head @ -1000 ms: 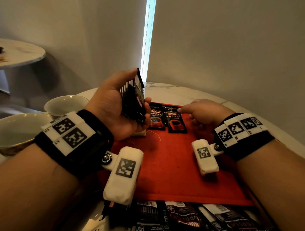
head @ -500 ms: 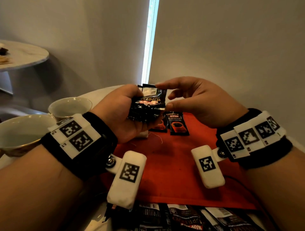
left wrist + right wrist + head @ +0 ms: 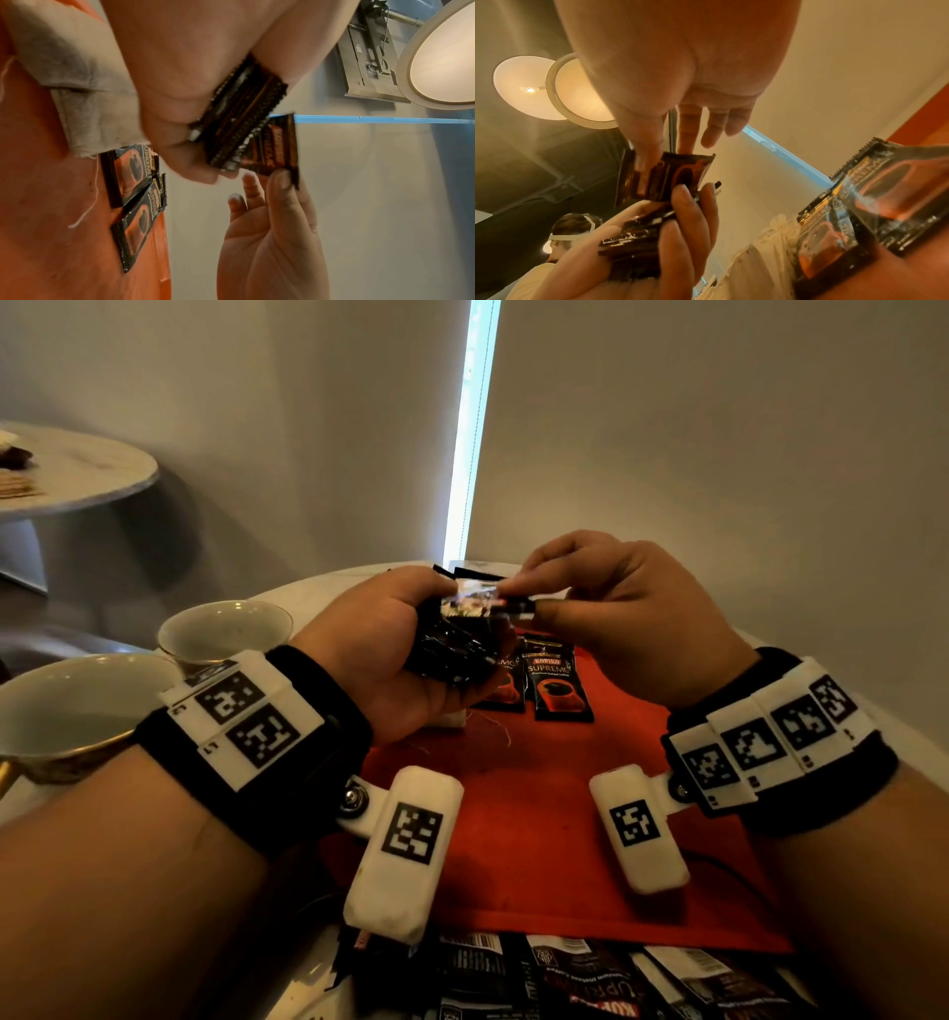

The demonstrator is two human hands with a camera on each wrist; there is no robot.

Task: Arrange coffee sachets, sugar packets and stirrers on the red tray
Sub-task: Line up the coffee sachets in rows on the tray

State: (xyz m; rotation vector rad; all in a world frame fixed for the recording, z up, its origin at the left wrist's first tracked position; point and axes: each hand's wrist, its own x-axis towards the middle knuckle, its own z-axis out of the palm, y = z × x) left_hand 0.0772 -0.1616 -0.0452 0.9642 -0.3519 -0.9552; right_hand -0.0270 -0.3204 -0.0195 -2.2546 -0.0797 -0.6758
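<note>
While left hand [image 3: 390, 660] grips glossy sachets [image 3: 452, 649], right hand [image 3: 616, 618] pinches one [image 3: 275, 150].

A thick stack of glossy black coffee sachets [image 3: 452, 649] sat edge-up in the left hand [image 3: 390, 660], held above the far end of the flat red fabric tray [image 3: 518, 814]. One black-and-orange sachet [image 3: 272, 150] stood partly clear of the stack's top, pinched by the right hand [image 3: 616, 618]. Two more sachets [image 3: 557, 683] (each printed with a red cup) lay flat side by side on the tray's far edge, touching. Further loose black sachets [image 3: 565, 978] lay scattered just beyond the tray's near edge.
</note>
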